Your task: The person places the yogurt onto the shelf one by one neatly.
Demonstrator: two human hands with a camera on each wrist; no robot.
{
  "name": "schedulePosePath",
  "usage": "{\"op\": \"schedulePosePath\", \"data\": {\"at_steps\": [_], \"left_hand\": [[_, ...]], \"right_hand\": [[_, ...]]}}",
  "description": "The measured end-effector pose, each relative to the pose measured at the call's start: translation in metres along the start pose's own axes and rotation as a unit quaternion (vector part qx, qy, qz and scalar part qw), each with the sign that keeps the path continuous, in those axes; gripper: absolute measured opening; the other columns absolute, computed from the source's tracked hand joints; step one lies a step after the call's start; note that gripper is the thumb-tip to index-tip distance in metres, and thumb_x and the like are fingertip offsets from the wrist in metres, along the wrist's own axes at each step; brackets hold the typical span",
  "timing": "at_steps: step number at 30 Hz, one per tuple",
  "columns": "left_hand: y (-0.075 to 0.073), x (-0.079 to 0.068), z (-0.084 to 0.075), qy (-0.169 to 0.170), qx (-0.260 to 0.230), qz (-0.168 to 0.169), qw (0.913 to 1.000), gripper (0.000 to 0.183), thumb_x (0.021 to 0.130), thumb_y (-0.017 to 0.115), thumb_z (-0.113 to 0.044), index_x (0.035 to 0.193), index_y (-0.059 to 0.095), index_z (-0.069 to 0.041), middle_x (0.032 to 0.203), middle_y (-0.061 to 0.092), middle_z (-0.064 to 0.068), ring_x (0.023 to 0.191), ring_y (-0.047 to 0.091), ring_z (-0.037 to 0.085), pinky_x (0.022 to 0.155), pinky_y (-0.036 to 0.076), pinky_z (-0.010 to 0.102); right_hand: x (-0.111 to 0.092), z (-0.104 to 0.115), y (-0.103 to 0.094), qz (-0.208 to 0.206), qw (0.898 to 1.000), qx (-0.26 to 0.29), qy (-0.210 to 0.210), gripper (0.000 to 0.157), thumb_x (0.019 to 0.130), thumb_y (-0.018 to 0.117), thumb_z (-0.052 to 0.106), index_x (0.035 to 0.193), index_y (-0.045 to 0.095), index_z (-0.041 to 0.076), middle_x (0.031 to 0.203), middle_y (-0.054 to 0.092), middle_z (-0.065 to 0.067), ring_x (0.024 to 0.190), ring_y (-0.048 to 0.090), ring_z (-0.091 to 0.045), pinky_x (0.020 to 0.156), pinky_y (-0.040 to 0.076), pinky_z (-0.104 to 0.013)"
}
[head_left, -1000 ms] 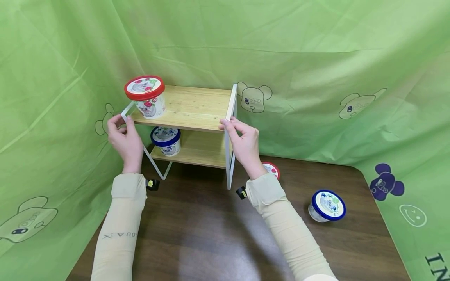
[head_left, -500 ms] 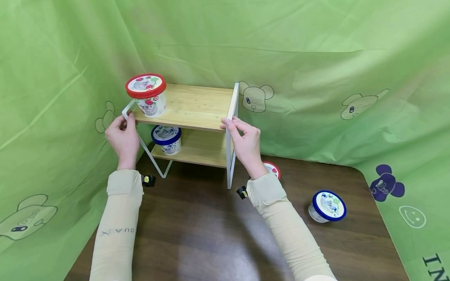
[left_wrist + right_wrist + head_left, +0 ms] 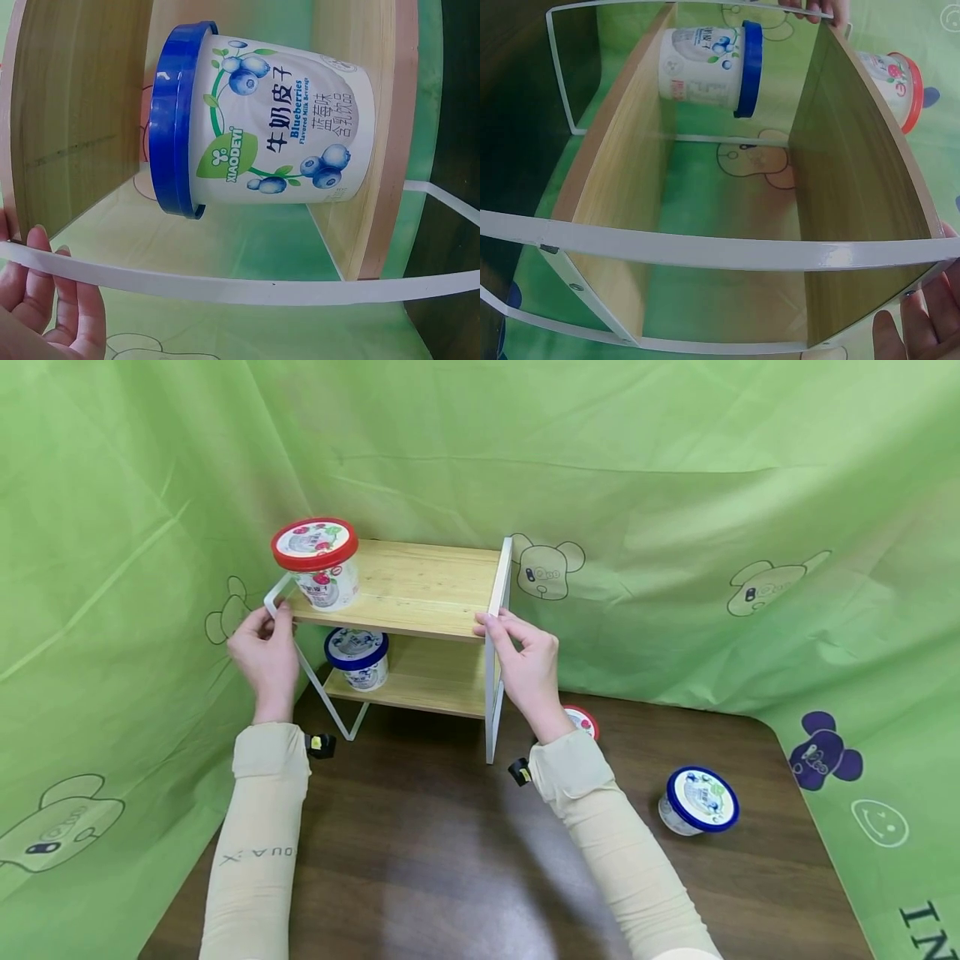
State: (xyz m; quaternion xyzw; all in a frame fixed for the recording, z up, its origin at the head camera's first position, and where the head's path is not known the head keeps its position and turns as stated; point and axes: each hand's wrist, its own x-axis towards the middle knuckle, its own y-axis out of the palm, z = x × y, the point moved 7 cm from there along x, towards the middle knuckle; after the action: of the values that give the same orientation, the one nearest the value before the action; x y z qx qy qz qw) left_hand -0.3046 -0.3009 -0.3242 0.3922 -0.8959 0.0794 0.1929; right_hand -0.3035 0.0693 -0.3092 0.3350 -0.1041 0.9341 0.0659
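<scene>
My left hand (image 3: 264, 662) pinches the front left top corner of a small two-tier shelf rack (image 3: 423, 589) with wooden boards and a white metal frame. At the front right top corner, my right hand (image 3: 527, 667) grips the frame between thumb and fingers. A red-lidded milk tub (image 3: 318, 564) stands upright at the left of the upper board. Below it, a blue-lidded blueberry milk tub (image 3: 357, 658) stands on the lower board, its label facing out in the left wrist view. The right wrist view shows the white side frame (image 3: 742, 255) running across, with fingers (image 3: 922, 322) behind its upper end.
Another blue-lidded tub (image 3: 699, 800) stands on the dark wooden tabletop (image 3: 465, 877) at the right. A further red-lidded tub (image 3: 581, 722) is partly hidden behind my right wrist. Green printed cloth (image 3: 675, 527) hangs close behind the rack and along both sides.
My left fingers have drawn in closer around the frame corner. The rack and its two tubs have shifted very slightly to the right. The tubs on the tabletop stay put.
</scene>
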Motion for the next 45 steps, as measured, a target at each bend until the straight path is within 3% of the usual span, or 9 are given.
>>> {"op": "schedulePosePath", "data": {"at_steps": [10,19,26,32,39,45], "left_hand": [[0.000,0.000,0.002,0.001,0.011,-0.007,0.9999,0.020,0.097,0.072,-0.022,0.103,0.080,-0.005,0.078,0.068,0.000,0.067,0.058,0.006,0.064,0.043,0.018],[0.001,0.000,0.000,0.014,0.019,0.000,0.9997,0.021,0.099,0.068,-0.024,0.105,0.080,-0.007,0.078,0.066,-0.005,0.070,0.058,0.007,0.066,0.044,0.021],[0.001,0.000,0.002,0.015,0.017,-0.003,0.9997,0.020,0.099,0.068,-0.022,0.104,0.079,-0.007,0.077,0.066,-0.006,0.069,0.057,0.007,0.065,0.044,0.021],[0.002,-0.001,0.001,0.010,0.012,-0.002,0.9999,0.020,0.099,0.068,-0.023,0.104,0.079,-0.007,0.077,0.065,-0.006,0.070,0.057,0.007,0.066,0.044,0.021],[0.002,-0.003,-0.002,0.015,0.014,-0.001,0.9998,0.021,0.099,0.068,-0.022,0.106,0.079,-0.005,0.077,0.064,-0.008,0.070,0.057,0.006,0.066,0.044,0.021],[0.002,-0.003,-0.003,0.013,0.010,-0.003,0.9999,0.020,0.098,0.069,-0.021,0.106,0.079,-0.005,0.076,0.065,-0.009,0.069,0.058,0.006,0.065,0.044,0.020]], "right_hand": [[0.000,0.000,0.001,-0.004,1.000,-0.003,-0.008,0.028,0.102,0.065,0.027,0.091,0.082,0.009,0.107,0.076,0.002,0.121,0.061,-0.011,0.106,0.043,-0.028],[0.001,0.001,0.000,0.000,1.000,-0.007,-0.022,0.027,0.103,0.065,0.025,0.090,0.082,0.008,0.107,0.076,0.003,0.120,0.061,-0.009,0.105,0.044,-0.028],[0.002,0.002,-0.003,0.005,1.000,0.003,-0.004,0.023,0.100,0.068,0.026,0.093,0.082,0.009,0.104,0.076,0.002,0.119,0.062,-0.008,0.105,0.044,-0.028],[0.003,0.000,-0.016,-0.034,0.999,0.023,-0.003,0.014,0.093,0.078,0.015,0.099,0.081,0.004,0.103,0.076,-0.009,0.114,0.067,-0.016,0.101,0.048,-0.029],[-0.002,0.016,-0.038,-0.058,0.998,0.016,0.023,0.016,0.095,0.072,0.008,0.101,0.077,-0.006,0.107,0.074,-0.017,0.116,0.066,-0.028,0.103,0.046,-0.029],[-0.006,-0.012,-0.051,-0.076,0.996,0.001,0.035,0.017,0.096,0.073,0.014,0.103,0.079,-0.001,0.109,0.074,-0.013,0.117,0.066,-0.026,0.105,0.045,-0.029]]}}
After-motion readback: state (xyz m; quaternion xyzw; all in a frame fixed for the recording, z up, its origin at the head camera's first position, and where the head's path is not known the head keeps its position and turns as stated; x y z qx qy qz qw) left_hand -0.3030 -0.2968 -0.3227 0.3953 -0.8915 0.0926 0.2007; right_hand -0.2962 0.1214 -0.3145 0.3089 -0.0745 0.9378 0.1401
